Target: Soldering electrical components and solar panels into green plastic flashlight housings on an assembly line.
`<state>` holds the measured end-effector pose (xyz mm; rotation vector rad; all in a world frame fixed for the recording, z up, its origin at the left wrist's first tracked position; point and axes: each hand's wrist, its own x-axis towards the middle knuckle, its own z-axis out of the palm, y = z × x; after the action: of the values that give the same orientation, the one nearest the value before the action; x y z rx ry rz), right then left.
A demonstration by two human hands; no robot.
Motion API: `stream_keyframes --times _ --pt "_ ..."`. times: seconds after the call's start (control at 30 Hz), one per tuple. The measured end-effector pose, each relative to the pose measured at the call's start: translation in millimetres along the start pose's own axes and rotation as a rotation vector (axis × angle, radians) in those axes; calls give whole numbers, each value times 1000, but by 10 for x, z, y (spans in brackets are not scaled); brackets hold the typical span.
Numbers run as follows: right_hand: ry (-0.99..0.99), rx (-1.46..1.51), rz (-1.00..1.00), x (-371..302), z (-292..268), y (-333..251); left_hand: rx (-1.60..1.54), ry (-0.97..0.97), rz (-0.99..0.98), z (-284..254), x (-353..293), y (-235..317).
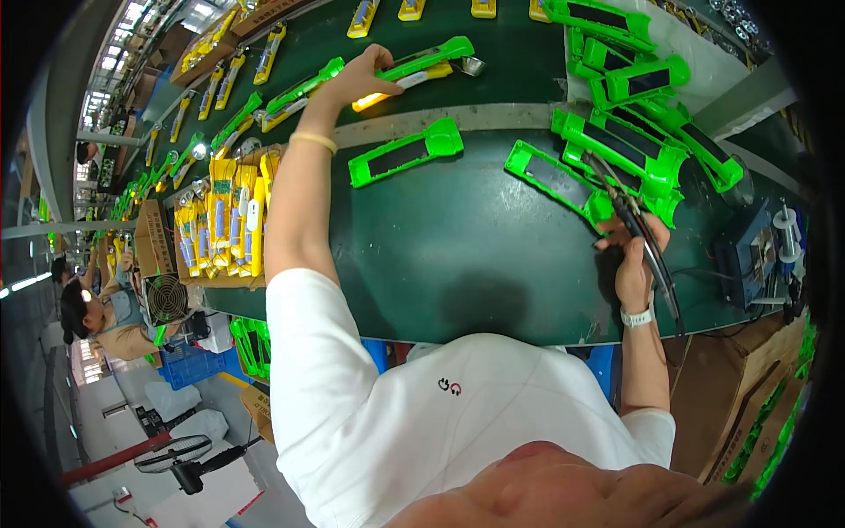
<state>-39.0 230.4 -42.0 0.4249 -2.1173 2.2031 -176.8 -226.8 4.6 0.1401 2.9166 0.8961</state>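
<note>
My left hand reaches to the far side, its fingers closed round the near end of a long green plastic housing. Against that housing lies a yellow part, lit orange near my fingers. At the right, my right hand is closed on a long, dark, slim tool; its exact kind is unclear. The tool's narrow end crosses a pile of green housings. Beside my right fingertips lies one green housing with a dark panel. Another such housing rests alone nearer the middle.
A carton of yellow units stands left of my bench. Beyond a grey rail, a green belt carries yellow and green parts. At right sits a dark blue device beside a spool holder. A co-worker sits far left.
</note>
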Motion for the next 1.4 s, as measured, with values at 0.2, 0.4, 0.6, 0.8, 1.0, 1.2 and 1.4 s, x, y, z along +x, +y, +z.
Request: stream_keyframes --times 0.2,0.4,0.6,0.8,1.0,1.2,1.4 --pt "-196 167 7 46 -9 77 -294 -64 -297 -264 922 -52" --pt "-179 197 32 142 29 -8 319 337 -308 294 1932 -143" --pt "-196 168 38 118 -13 71 -9 243 -305 21 1691 -303" --pt "-155 268 157 83 -19 -5 -530 -367 23 -33 -226 1026" --pt "-352 458 380 -35 1 -134 -135 -282 429 957 -1831 1597" --pt "-284 -46 42 -74 68 -35 -15 -143 440 1139 -1977 1533" --pt "193 407 -122 -87 -102 -273 -76 -52 382 1065 -1970 1385"
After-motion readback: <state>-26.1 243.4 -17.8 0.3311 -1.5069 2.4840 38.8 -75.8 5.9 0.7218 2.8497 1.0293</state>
